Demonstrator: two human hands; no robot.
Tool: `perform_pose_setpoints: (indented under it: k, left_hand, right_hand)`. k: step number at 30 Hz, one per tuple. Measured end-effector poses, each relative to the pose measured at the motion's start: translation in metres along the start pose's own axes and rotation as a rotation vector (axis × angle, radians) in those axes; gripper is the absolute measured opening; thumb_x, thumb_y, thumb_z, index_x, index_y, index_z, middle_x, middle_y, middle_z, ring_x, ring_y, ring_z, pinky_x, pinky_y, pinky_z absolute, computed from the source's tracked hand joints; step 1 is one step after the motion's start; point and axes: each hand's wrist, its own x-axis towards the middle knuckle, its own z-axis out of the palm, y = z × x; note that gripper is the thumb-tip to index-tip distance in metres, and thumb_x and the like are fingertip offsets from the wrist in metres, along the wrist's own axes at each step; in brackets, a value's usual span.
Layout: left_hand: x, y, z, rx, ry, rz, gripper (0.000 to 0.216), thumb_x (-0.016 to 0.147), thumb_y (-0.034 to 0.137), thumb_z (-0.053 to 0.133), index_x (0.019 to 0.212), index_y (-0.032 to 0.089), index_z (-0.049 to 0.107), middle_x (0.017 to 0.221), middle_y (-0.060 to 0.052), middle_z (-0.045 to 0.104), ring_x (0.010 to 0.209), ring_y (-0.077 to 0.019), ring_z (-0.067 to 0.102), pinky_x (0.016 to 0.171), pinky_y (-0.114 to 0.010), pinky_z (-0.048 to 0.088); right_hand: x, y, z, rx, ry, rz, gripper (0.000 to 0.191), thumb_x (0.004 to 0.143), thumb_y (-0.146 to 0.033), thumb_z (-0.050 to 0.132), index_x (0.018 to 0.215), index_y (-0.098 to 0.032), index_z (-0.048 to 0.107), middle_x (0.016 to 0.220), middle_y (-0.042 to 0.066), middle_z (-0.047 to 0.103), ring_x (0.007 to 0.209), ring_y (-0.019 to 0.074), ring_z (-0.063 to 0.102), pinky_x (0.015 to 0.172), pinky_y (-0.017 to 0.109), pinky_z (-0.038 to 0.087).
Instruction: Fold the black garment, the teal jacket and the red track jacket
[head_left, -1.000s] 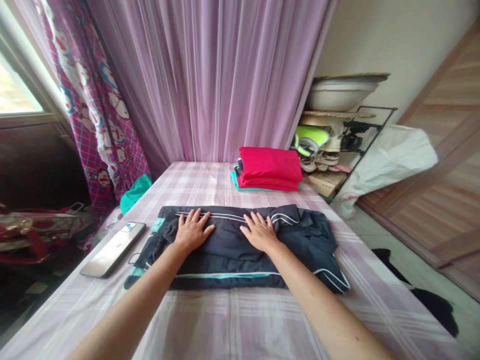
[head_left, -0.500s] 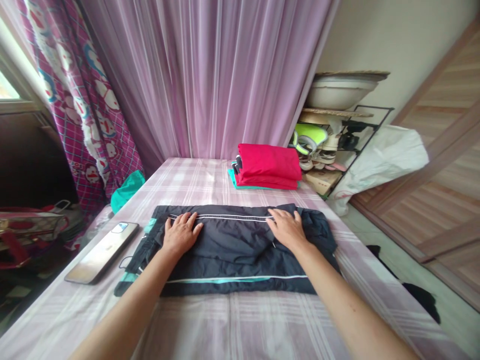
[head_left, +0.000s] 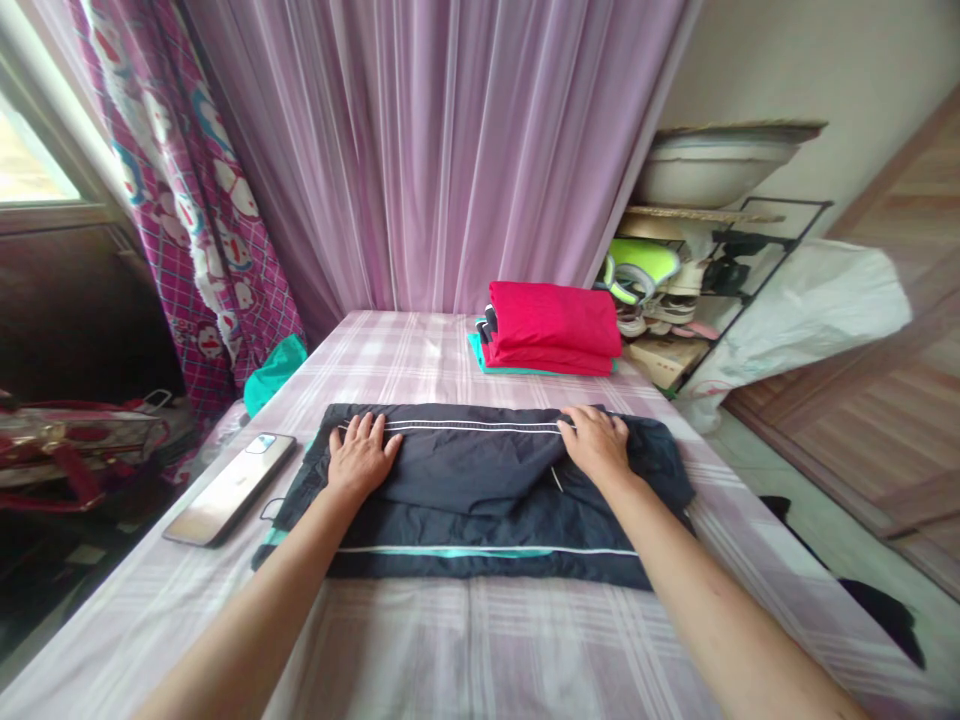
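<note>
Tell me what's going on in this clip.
A person stands at a bed covered with a pink plaid sheet, both hands laid flat on a dark navy garment with white and teal stripes, folded into a long band. The left hand rests near its left end, the right hand near its right end. A smartphone lies on the sheet to the left, and a folded red and teal stack sits at the far end.
</note>
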Motion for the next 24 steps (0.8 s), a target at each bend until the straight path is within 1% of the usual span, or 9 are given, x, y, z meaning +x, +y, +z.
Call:
perform_pose_setpoints:
  k: [3,6,8,9,11,15,17,21,24]
  left_hand:
    - [0.0,0.001,-0.001,-0.01,-0.006,-0.015,0.066,0.098,0.054,0.025,0.152,0.019,0.038,0.159,-0.012,0.036,0.149,-0.0313,0.026,0.119,-0.058,0.019]
    - [0.0,0.0,-0.001,-0.023,-0.014,-0.023,0.067,0.098,0.056,0.025,0.152,0.018,0.037,0.16,-0.012,0.034,0.15,-0.0315,0.024,0.119,-0.06,0.019]
    - [0.0,0.0,-0.001,-0.03,-0.011,-0.027,0.068,0.098,0.057,0.025,0.152,0.019,0.037,0.161,-0.011,0.033,0.15,-0.0314,0.024,0.118,-0.061,0.019]
    - [0.0,0.0,-0.001,-0.032,-0.01,-0.029,0.068,0.097,0.057,0.024,0.152,0.02,0.037,0.161,-0.011,0.032,0.15,-0.0312,0.023,0.118,-0.062,0.019]
    - [0.0,-0.001,0.0,-0.033,-0.013,-0.032,0.068,0.097,0.057,0.024,0.152,0.02,0.037,0.161,-0.011,0.032,0.15,-0.0311,0.024,0.118,-0.062,0.02]
    - [0.002,-0.003,0.002,-0.025,-0.014,-0.033,0.067,0.097,0.057,0.023,0.152,0.022,0.037,0.161,-0.011,0.032,0.15,-0.0315,0.024,0.118,-0.062,0.019]
    - [0.003,-0.004,0.001,-0.019,-0.013,-0.025,0.066,0.097,0.056,0.024,0.152,0.022,0.039,0.16,-0.011,0.034,0.149,-0.0322,0.026,0.116,-0.062,0.022]
    - [0.003,0.007,-0.009,0.03,0.008,0.012,0.061,0.096,0.051,0.03,0.145,0.019,0.049,0.156,-0.015,0.041,0.145,-0.0359,0.032,0.112,-0.061,0.028]
    - [0.003,0.028,-0.016,0.006,0.073,0.097,0.055,0.097,0.046,0.032,0.141,0.019,0.054,0.154,-0.014,0.045,0.146,-0.0348,0.032,0.115,-0.061,0.024]
  right_hand:
    - [-0.006,-0.05,-0.008,0.128,0.004,-0.227,0.044,0.099,-0.034,0.037,0.136,-0.02,0.057,0.148,0.012,0.051,0.136,0.0248,0.045,0.112,0.045,0.029]
    - [-0.012,-0.099,-0.002,0.189,-0.192,-0.461,0.052,0.101,-0.044,0.032,0.146,-0.025,0.047,0.157,0.007,0.041,0.146,0.021,0.032,0.118,0.045,0.022]
    - [-0.013,-0.108,0.008,0.156,-0.353,-0.481,0.057,0.1,-0.051,0.03,0.151,-0.026,0.041,0.161,0.007,0.033,0.149,0.022,0.025,0.12,0.051,0.014]
    - [-0.012,-0.103,0.013,0.129,-0.408,-0.449,0.06,0.1,-0.053,0.029,0.153,-0.026,0.037,0.162,0.007,0.03,0.15,0.0223,0.023,0.121,0.052,0.011]
    - [-0.007,-0.077,0.02,0.059,-0.441,-0.34,0.062,0.1,-0.053,0.025,0.155,-0.024,0.033,0.163,0.008,0.027,0.151,0.0221,0.021,0.121,0.052,0.01]
    - [-0.001,-0.01,0.025,-0.085,-0.349,-0.088,0.059,0.101,-0.045,0.023,0.154,-0.023,0.035,0.162,0.007,0.029,0.15,0.0218,0.022,0.121,0.053,0.009]
    - [-0.001,0.01,0.025,-0.111,-0.321,-0.022,0.058,0.101,-0.043,0.022,0.154,-0.023,0.035,0.162,0.006,0.029,0.15,0.0212,0.023,0.122,0.053,0.01]
    - [-0.003,0.016,0.029,-0.13,-0.29,-0.027,0.058,0.101,-0.043,0.022,0.153,-0.022,0.037,0.161,0.007,0.031,0.149,0.0216,0.025,0.121,0.052,0.013]
    - [-0.004,0.012,0.033,-0.134,-0.275,-0.024,0.057,0.1,-0.042,0.023,0.152,-0.023,0.039,0.161,0.007,0.033,0.149,0.0214,0.026,0.121,0.053,0.014]
